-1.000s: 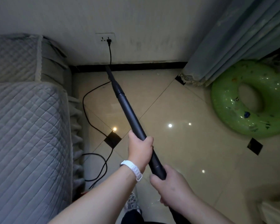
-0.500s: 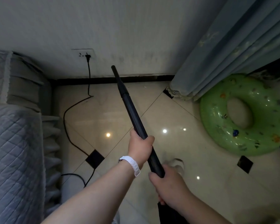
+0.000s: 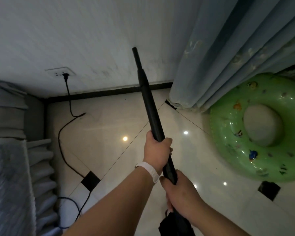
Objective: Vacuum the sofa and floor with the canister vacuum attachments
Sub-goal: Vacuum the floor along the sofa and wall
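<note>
While both fists grip the wand (image 3: 148, 103), left hand (image 3: 156, 150) ahead of right hand (image 3: 179, 196), its bare tip points away at the wall (image 3: 92, 31), clear of the floor (image 3: 109, 133).

The long black vacuum wand (image 3: 149, 106) has been raised: a second ago its tip lay low at the black skirting board (image 3: 109, 92) beneath the white wall socket (image 3: 60, 73); now the tip stands clear of the floor, against the white wall (image 3: 92, 31), to the right of the socket. The quilted grey sofa (image 3: 5, 167) fills less of the left edge than before. The green inflatable swim ring (image 3: 232, 145) appears larger and lower on the right.
</note>
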### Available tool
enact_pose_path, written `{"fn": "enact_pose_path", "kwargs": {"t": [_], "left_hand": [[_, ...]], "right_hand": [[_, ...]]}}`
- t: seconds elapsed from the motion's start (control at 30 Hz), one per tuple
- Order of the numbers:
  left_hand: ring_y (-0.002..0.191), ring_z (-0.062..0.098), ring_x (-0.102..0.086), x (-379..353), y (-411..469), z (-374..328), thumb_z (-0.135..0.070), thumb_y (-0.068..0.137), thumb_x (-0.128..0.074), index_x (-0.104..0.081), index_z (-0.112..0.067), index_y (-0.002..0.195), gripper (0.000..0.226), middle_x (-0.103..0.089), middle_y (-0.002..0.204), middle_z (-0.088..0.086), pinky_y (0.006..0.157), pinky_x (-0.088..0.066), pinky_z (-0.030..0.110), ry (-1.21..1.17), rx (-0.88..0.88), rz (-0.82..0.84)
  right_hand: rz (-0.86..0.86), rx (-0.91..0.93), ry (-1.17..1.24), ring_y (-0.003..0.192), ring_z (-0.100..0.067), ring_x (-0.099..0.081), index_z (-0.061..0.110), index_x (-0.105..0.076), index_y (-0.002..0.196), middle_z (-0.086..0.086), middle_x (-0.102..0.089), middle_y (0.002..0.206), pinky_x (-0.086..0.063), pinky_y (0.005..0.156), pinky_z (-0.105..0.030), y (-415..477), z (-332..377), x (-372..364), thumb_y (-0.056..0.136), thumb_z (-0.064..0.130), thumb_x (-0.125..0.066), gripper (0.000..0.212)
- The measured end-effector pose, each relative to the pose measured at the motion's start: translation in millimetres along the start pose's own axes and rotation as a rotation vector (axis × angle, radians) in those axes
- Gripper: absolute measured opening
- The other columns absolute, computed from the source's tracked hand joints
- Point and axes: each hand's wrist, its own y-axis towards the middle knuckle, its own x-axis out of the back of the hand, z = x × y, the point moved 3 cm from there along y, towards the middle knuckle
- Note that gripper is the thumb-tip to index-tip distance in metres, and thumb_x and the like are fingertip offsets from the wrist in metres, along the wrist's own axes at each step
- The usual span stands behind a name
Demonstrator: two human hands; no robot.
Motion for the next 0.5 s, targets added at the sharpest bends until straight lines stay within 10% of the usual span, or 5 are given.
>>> {"fn": "enact_pose_path", "kwargs": {"t": [0.27,0.5], "left_hand": [[0.067,0.018,-0.060,-0.3,48.2,20.4,-0.013,0.093,-0.060,-0.047,-0.022,0.100,0.018,-0.056,0.092,0.007,0.049,-0.051,0.021,0.099,0.043,-0.021],[0.080,0.023,-0.062,-5.0,116.4,62.8,-0.019,0.092,-0.064,-0.047,-0.023,0.099,0.018,-0.059,0.096,0.009,0.064,-0.058,0.031,0.217,0.071,0.051]], "right_hand": [[0.003,-0.034,-0.062,0.064,-0.026,-0.061,0.023,-0.051,0.088,-0.004,-0.061,0.070,-0.051,0.067,-0.035,55.1,-11.5,5.0,0.088,0.045,-0.061,0.024],[-0.065,-0.049,-0.099,0.063,-0.016,-0.057,0.022,-0.052,0.090,0.002,-0.057,0.071,-0.042,0.059,-0.029,120.0,-31.8,-2.7,0.091,0.042,-0.062,0.023]]}}
